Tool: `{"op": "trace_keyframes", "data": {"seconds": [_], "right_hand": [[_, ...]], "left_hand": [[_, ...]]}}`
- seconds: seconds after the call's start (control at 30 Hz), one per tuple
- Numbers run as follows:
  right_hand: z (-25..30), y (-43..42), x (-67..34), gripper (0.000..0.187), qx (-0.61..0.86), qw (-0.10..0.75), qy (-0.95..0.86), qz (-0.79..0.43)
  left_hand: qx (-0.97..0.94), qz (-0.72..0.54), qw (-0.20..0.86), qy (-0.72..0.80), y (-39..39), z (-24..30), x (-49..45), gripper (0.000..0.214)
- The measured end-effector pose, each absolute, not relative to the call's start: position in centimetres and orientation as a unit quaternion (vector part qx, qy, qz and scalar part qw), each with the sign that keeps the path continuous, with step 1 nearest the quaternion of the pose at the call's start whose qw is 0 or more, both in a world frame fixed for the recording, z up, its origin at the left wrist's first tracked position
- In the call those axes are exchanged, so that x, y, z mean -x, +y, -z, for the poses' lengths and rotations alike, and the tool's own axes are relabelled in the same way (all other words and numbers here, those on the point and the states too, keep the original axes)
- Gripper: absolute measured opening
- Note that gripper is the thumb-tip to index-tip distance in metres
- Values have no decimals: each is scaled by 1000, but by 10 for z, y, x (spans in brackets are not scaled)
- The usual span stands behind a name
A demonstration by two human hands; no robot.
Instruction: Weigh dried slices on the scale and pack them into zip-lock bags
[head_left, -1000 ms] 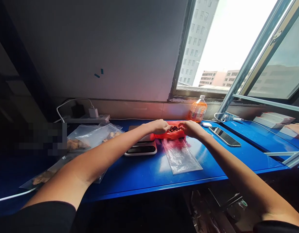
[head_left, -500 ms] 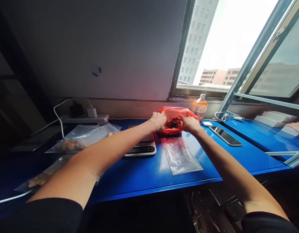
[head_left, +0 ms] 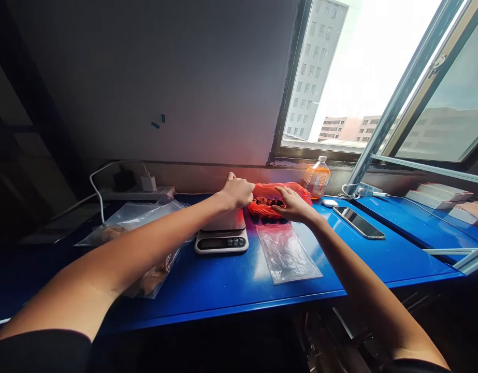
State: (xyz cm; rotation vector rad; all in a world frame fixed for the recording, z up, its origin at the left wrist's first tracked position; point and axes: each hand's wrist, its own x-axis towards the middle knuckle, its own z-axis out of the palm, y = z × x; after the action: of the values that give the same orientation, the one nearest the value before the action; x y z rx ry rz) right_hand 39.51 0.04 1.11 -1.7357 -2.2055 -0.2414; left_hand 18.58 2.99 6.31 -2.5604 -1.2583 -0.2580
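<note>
A red plastic bag sits at the back of the blue table, its mouth spread open. Dark reddish-brown dried pieces lie inside it. My left hand is closed at the bag's left rim, with the film pinched in its fingers. At the right side of the mouth is my right hand, fingers stretched and apart, touching the bag. Below the left hand stands a white kitchen scale with a dark display strip. A clear flat plastic bag lies in front of the red one.
Clear bags with brown pieces lie left. An orange drink bottle, white case and phone are to the right. White boxes and another person's hand show far right. A metal frame rises there.
My left hand has moved left over the scale, drawing the bag's rim with it. My right hand's fingers have straightened. More of the scale now shows.
</note>
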Motion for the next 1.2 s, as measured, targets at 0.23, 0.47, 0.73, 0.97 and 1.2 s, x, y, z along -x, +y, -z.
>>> {"op": "trace_keyframes", "data": {"seconds": [0.23, 0.47, 0.73, 0.97, 1.2], "right_hand": [[-14, -6, -348, 46, 529, 176, -830, 26], [-19, -11, -311, 36, 440, 305, -844, 15], [-4, -7, -338, 20, 479, 388, -787, -21], [-17, -26, -323, 36, 386, 483, -744, -253], [-18, -43, -310, 38, 299, 394, -721, -485]], "left_hand": [[783, 210, 132, -571, 18, -86, -73, 34], [718, -5, 3, -696, 25, -55, 15, 58], [710, 84, 17, -699, 32, -58, 17, 24], [762, 320, -237, -511, -50, -96, -18, 32], [770, 344, -298, -447, -49, -69, -76, 28]]}}
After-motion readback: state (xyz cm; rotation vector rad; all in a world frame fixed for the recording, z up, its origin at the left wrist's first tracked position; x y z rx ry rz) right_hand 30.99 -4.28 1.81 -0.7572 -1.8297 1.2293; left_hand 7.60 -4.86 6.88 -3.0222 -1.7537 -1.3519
